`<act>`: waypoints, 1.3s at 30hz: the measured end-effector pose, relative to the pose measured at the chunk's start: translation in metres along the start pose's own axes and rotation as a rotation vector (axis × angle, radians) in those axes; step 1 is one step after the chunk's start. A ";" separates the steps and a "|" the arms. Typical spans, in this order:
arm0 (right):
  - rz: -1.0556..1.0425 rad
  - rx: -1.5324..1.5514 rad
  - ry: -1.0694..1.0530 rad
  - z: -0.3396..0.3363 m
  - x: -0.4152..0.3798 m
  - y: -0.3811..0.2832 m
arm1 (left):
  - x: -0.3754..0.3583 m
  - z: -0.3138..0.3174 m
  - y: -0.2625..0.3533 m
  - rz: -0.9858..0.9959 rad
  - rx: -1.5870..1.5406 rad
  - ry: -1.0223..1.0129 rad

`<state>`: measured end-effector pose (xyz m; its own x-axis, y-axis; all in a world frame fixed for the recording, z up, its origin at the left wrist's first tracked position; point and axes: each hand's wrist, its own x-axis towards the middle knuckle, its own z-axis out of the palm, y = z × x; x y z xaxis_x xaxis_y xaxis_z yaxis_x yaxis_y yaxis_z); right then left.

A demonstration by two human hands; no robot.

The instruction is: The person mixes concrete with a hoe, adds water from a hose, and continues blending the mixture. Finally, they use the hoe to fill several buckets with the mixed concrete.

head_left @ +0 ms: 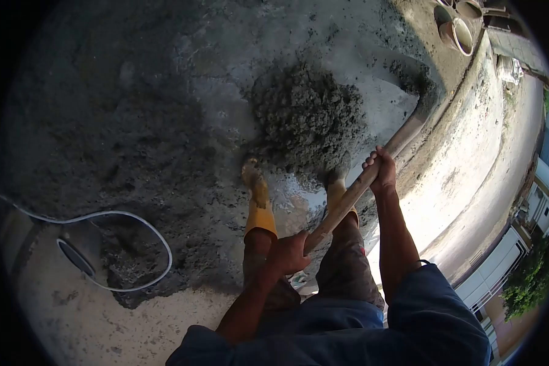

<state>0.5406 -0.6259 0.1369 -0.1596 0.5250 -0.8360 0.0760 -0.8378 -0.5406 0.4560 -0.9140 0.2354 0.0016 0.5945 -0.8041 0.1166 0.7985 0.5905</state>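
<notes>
A long wooden-handled shovel slants across my body, its far end up and to the right. My left hand is closed round the near end of the handle, in front of my thighs. Further along the shaft, my right hand is wrapped round it. The blade end lies among wet grey mortar and is partly hidden by it. A lumpy heap of mortar sits just ahead of my feet, left of the blade. My yellow boots stand at its near edge, smeared with mortar.
Wet mortar spreads over the ground to the left. A pale hose loops at lower left, beside a dark round-rimmed container. Several buckets stand at upper right. A sunlit strip of ground runs along the right.
</notes>
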 end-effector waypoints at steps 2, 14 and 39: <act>0.045 -0.183 0.127 0.004 0.050 -0.028 | 0.015 -0.004 0.043 -0.042 -0.065 0.049; 0.372 0.087 -0.036 0.021 -0.136 0.122 | -0.154 0.012 -0.083 -0.354 0.265 0.159; 0.141 -0.030 0.400 -0.102 0.139 -0.053 | 0.113 -0.078 0.156 0.010 0.290 -0.231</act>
<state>0.6146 -0.4937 0.0399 0.2490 0.4269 -0.8693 0.0997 -0.9041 -0.4154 0.3966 -0.7144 0.2417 0.2240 0.5385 -0.8123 0.3917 0.7135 0.5810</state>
